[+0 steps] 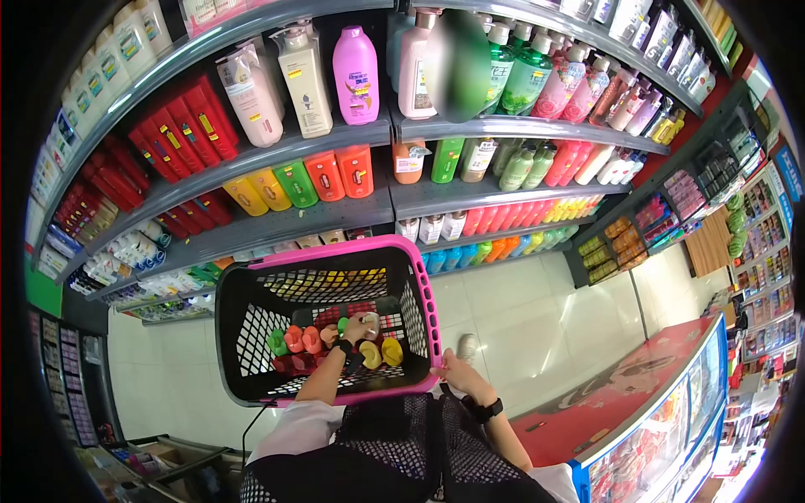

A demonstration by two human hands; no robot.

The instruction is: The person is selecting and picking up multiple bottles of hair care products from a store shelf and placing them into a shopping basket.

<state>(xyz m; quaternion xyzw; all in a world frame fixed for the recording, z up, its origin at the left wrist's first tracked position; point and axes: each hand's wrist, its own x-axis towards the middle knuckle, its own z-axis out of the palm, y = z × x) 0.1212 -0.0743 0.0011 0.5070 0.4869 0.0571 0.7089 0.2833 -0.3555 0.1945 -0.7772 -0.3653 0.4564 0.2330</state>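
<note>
The left hand (360, 326) sits among bottles (312, 339) in a basket (228, 318), center frame; the right hand (458, 374) touches its rim (430, 314).

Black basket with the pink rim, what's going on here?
A person's left hand is inside the black plastic basket with a pink rim, at a small pale container, its grip unclear. The right hand is at the rim's near right corner. Green, coral, red and yellow containers sit inside.
</note>
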